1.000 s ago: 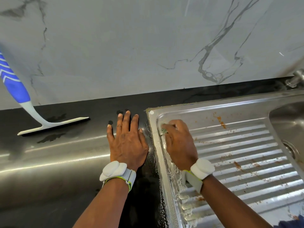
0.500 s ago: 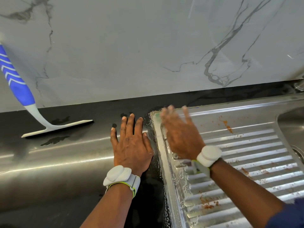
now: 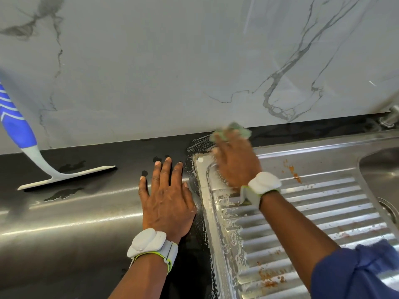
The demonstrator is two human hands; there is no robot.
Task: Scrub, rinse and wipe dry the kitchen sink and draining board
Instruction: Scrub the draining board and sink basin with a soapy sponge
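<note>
The steel draining board [image 3: 313, 216] fills the right half, ribbed, with soap foam along its left edge and orange-brown stains on the ribs. The sink basin [image 3: 382, 171] shows at the far right. My right hand [image 3: 235, 162] presses a green scouring pad [image 3: 232, 131] onto the board's far left corner, fingers blurred over it; whether they curl round the pad cannot be told. My left hand [image 3: 166, 199] rests flat, fingers straight, on the black counter [image 3: 86, 212] just left of the board.
A blue-handled white squeegee [image 3: 64, 175] lies on the counter at the left, near wet patches. A marble-look wall [image 3: 194, 61] rises right behind the counter. The tap base [image 3: 388, 117] shows at the far right edge.
My right hand has slid with the pad from the board's left rim up to its far corner, by the wall. The left hand has stayed flat on the counter.
</note>
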